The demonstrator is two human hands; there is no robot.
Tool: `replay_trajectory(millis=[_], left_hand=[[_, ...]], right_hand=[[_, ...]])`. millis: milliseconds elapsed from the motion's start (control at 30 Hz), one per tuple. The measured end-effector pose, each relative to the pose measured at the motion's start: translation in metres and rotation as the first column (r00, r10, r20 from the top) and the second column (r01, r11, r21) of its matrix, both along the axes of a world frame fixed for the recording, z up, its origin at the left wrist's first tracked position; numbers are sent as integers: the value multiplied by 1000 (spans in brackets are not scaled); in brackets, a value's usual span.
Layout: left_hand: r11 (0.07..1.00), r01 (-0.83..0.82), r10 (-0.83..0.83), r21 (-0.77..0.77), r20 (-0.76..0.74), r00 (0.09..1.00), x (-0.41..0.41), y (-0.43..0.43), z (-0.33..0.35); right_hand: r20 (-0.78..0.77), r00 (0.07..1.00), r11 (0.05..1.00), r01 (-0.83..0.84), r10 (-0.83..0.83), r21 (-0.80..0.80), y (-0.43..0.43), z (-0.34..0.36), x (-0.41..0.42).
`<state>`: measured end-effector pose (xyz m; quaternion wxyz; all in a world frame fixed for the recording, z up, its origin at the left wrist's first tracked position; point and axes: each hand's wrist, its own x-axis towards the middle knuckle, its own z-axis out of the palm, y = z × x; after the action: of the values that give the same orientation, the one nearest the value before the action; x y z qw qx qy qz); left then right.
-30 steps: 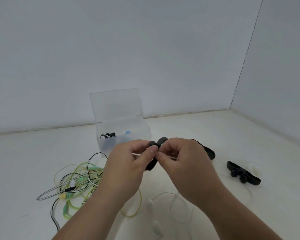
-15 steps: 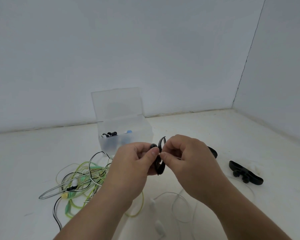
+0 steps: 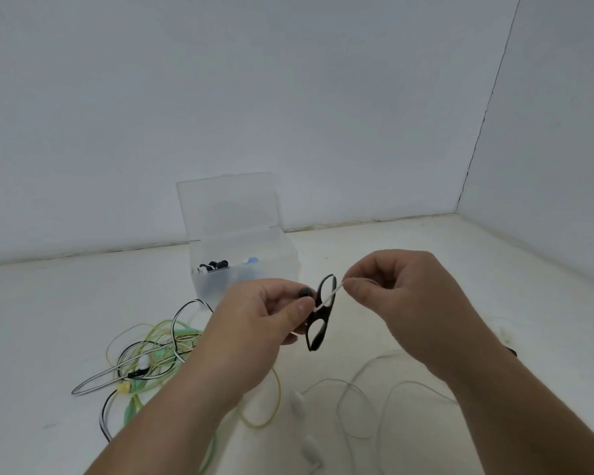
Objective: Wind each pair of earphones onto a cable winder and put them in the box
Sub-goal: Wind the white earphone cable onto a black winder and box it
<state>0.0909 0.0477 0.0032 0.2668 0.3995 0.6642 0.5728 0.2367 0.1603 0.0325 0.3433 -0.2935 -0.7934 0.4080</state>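
Note:
My left hand (image 3: pixel 254 323) grips a black cable winder (image 3: pixel 319 323) held upright above the table. My right hand (image 3: pixel 402 296) pinches a white earphone cable (image 3: pixel 330 298) that runs taut across the winder's upper loop to my left thumb. The rest of that white cable (image 3: pixel 357 406) lies in loose loops on the table below, with its earbuds (image 3: pixel 299 402) near the front. A clear plastic box (image 3: pixel 244 269) stands open behind my hands, with wound earphones inside.
A tangle of green, yellow and black-and-white earphone cables (image 3: pixel 151 358) lies on the table at the left. White walls meet in a corner at the back right. My right forearm hides the table to the right.
My right hand has pulled away to the right, drawing the white cable taut across the winder. The winder has turned so its loops face me. The camera has moved in closer.

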Motion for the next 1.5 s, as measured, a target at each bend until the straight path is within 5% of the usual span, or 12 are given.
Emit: replay_trajectory(millis=[500,733,867,1067,1300,1500], left_hand=[[994,102,-105,40,85,991,6,-3,5],[979,138,-182,153,331,926,4,-4,9],[980,129,-172,154,315,933,2,-4,10],[984,-7,-26,176,187,982,-5,-4,8],[982,-74,56,174,106,993,-8,-1,0],[997,20,-17,68,-41,999,-8,0,-2]], right_hand=[[-60,996,998,60,-59,7,2,-4,-4],[70,998,998,5,-1,-56,4,-10,-7],[85,996,996,-29,36,-80,3,-12,-8],[351,885,952,-271,305,-144,-8,-16,-12],[264,854,892,-415,449,-176,-14,-12,-8],[-155,931,907,-359,331,-219,-8,2,0]])
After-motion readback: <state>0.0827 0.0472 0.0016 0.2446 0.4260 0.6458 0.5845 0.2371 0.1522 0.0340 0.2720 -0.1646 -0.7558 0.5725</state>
